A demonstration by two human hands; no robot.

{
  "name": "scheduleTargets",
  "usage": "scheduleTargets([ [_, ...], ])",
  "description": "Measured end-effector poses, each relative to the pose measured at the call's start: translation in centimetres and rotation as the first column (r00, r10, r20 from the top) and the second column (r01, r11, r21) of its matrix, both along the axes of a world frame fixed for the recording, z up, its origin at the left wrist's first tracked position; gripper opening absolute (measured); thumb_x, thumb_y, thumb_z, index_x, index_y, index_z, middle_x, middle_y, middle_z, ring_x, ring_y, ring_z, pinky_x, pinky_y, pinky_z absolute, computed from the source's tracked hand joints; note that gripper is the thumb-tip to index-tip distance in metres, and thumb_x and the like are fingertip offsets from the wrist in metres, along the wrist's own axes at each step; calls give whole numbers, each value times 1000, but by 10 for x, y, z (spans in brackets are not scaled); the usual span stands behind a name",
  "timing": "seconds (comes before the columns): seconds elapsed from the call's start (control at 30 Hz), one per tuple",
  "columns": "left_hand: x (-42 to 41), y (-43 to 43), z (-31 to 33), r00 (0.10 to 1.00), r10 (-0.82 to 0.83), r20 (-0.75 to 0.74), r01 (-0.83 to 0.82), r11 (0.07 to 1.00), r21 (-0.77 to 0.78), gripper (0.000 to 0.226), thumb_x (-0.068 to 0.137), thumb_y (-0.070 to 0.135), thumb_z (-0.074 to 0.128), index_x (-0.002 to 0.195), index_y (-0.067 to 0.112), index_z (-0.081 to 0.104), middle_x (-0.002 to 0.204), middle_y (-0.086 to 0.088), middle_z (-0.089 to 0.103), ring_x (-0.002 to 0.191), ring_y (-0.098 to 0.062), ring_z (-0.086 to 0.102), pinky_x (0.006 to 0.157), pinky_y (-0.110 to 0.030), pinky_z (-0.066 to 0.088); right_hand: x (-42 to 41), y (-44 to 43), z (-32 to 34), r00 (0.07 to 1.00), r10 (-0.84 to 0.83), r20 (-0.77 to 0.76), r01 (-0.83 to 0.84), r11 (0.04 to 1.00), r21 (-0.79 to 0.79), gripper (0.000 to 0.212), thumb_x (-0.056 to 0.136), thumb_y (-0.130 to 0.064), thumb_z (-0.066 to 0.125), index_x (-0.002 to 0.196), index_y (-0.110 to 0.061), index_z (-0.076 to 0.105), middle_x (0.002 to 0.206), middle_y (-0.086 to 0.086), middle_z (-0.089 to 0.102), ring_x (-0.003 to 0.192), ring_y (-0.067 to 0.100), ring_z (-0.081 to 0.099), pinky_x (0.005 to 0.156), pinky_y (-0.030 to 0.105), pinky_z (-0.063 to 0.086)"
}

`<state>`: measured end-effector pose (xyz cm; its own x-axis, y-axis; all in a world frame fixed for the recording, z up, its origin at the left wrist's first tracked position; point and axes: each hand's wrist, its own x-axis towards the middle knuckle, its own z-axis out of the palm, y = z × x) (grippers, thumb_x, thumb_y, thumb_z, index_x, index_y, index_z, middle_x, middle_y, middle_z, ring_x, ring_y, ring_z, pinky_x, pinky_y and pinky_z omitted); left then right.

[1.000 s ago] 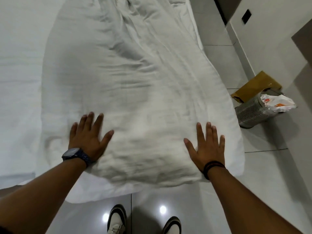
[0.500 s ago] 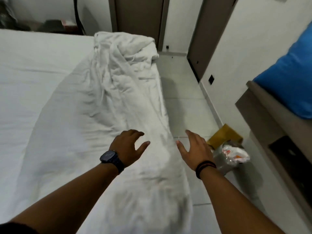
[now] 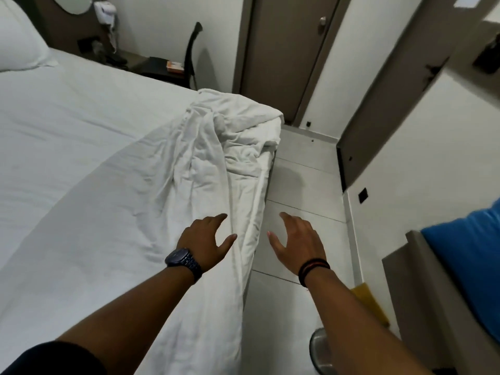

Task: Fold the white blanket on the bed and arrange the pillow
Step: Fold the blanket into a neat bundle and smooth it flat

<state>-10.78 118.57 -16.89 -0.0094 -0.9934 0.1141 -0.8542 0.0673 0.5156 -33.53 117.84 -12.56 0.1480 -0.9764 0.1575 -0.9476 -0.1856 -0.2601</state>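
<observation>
The white blanket [image 3: 167,201] lies stretched along the right side of the bed [image 3: 54,125], flat near me and bunched in a crumpled heap at its far end. My left hand [image 3: 207,240], with a dark watch on the wrist, hovers over the blanket's right edge with fingers spread and holds nothing. My right hand [image 3: 296,243], with a black wristband, is open in the air over the floor just right of the bed edge. A white pillow [image 3: 19,44] rests at the head of the bed, far left.
A tiled floor aisle [image 3: 300,190] runs between the bed and the right wall. A metal waste bin [image 3: 320,353] and a yellow-brown bag [image 3: 370,301] sit at lower right. A blue cushion [image 3: 470,266] lies on a shelf. A nightstand [image 3: 162,67] and closed doors [image 3: 284,50] stand beyond.
Both hands lifted off the blanket's near end and now reach forward, open, along the bed's right edge. My view has swung up from the bed's foot toward its head.
</observation>
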Motion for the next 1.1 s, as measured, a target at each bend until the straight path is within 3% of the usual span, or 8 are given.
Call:
scheduleTargets([
  [0.37,-43,-154,-7,971,214,106,-223,971,88,63,87,62,50,141,31,41,140,5,49,124,-21,48,94,-35,42,-46,-215,-2,977,215,6,-215,977,-2,60,87,-51,53,135,-15,45,125,7,58,114,25,51,92,39,46],
  [0.63,-88,-259,-17,895,433,106,-445,878,176,67,87,64,49,144,30,39,143,2,46,126,-22,46,97,-37,45,-81,-379,-6,918,395,-32,-395,919,11,63,86,-52,54,137,-16,44,126,7,58,116,25,51,94,37,43],
  [0.83,-72,-324,-42,841,531,107,-541,821,180,68,86,64,51,144,30,39,143,4,47,125,-21,47,97,-37,44,-39,-471,-34,870,493,-18,-490,868,82,65,88,-54,50,139,-16,40,131,7,54,120,26,48,99,40,42],
  [1.0,-37,-398,-88,753,655,64,-646,718,261,72,85,65,51,146,31,34,145,4,43,127,-21,43,99,-36,42,20,-562,-71,771,632,-84,-620,774,129,64,88,-52,51,139,-16,40,129,7,56,119,26,49,97,37,42],
  [1.1,-25,-441,-123,698,707,116,-697,632,338,78,81,70,49,146,32,30,146,4,40,127,-20,42,99,-35,40,53,-628,-95,726,678,-117,-660,734,160,61,89,-47,53,140,-15,40,130,9,55,119,28,49,94,39,43],
])
